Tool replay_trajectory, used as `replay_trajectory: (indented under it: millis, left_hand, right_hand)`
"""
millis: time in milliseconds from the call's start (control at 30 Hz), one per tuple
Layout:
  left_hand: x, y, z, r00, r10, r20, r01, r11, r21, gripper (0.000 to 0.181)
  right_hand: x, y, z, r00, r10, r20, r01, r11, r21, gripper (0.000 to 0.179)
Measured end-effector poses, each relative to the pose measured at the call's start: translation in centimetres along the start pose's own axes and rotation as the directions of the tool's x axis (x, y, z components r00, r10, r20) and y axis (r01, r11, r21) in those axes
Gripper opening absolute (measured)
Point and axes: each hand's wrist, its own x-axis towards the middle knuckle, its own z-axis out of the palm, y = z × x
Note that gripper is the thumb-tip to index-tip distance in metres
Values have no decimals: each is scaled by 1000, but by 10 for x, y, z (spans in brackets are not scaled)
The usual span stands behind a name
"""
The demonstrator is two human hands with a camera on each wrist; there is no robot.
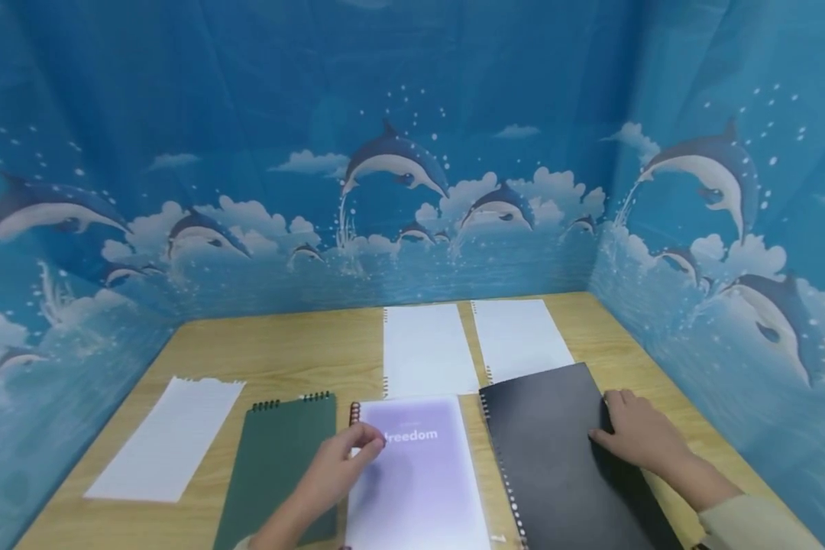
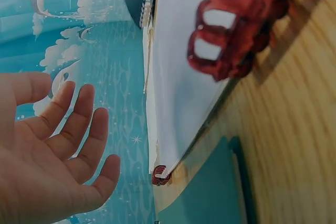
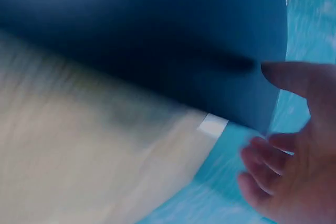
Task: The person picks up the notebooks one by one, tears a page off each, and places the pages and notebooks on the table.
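Observation:
A black spiral notebook (image 1: 550, 451) lies at the right, its binding along the left side. My right hand (image 1: 642, 431) grips its right edge, thumb on the dark cover and fingers bent at the edge, as the right wrist view shows with the hand (image 3: 294, 145). Over a purple notebook (image 1: 422, 481) marked "freedom" hovers my left hand (image 1: 337, 462), thumb and forefinger near each other. In the left wrist view that hand (image 2: 58, 156) is relaxed, with nothing in it, apart from the red binding rings (image 2: 226, 30).
Left of the purple notebook lies a green top-spiral notebook (image 1: 282, 458). A torn white sheet (image 1: 168, 439) is at the far left. Two white sheets, one left (image 1: 429, 347) and one right (image 1: 519, 336), lie at the back. Blue dolphin-print curtains (image 1: 302, 99) enclose the wooden table (image 1: 282, 347).

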Motion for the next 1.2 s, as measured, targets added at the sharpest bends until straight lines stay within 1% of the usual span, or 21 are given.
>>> replay_trajectory:
  millis: [33,67,100,133,200,267,333,367,433,533,600,667,767,833,933,1067,1200]
  left_hand:
    - [0,-1,1,1000,3,5,-3,1000,3,23]
    - [0,-1,2,1000,7,11,-7,1000,6,23]
    - [-1,-1,3,1000,7,17,-7,1000,14,23]
    - [0,-1,4,1000,13,20,-14,1000,19,22]
    - [0,-2,6,999,23,29,-24,999,24,22]
    - [0,-2,7,999,27,40,-28,999,29,22]
    - [1,-3,7,998,39,42,-40,999,29,22]
    - [1,-3,7,998,47,43,-48,998,30,23]
    - [1,-4,7,997,63,47,-65,997,33,24]
    - [1,-5,10,995,90,49,-92,995,29,25]
    - [0,-5,11,994,88,62,-90,996,24,25]
    - [-1,-6,12,994,70,78,-71,997,8,24]
    - [-3,-7,13,994,40,98,-39,999,-9,24]
    - [-4,-7,13,994,32,105,-31,999,-17,24]
    - [-4,-7,13,993,38,110,-36,999,-18,25]
    - [-5,-5,11,991,44,123,-43,999,-10,25]
    - [-4,-4,6,989,58,137,-63,998,30,23]
  right_hand:
    - [0,-7,0,997,-29,-73,27,999,-34,72]
    - [1,-14,2,988,-65,-141,55,996,-72,74]
    - [2,-20,4,977,-105,-187,86,990,-110,77]
    - [5,-24,8,968,-147,-206,120,983,-139,79]
    - [8,-36,12,958,-223,-182,201,971,-129,74]
    - [13,-46,16,946,-297,-131,287,953,-93,68]
    - [18,-58,20,938,-338,-73,337,941,-29,61]
    - [19,-65,20,938,-342,-54,342,940,0,58]
    - [24,-75,25,942,-333,-42,334,943,10,56]
    - [30,-84,33,962,-273,-20,273,962,9,58]
    - [33,-87,37,973,-229,-5,229,973,2,59]
    - [34,-89,40,980,-197,10,197,980,8,60]
    - [33,-91,43,984,-176,33,176,984,-4,58]
    - [33,-92,45,985,-168,44,169,985,-18,57]
    - [32,-93,46,986,-154,57,156,987,-40,57]
    - [35,-94,48,987,-145,70,148,989,-31,56]
    - [36,-94,48,988,-127,92,128,992,-7,55]
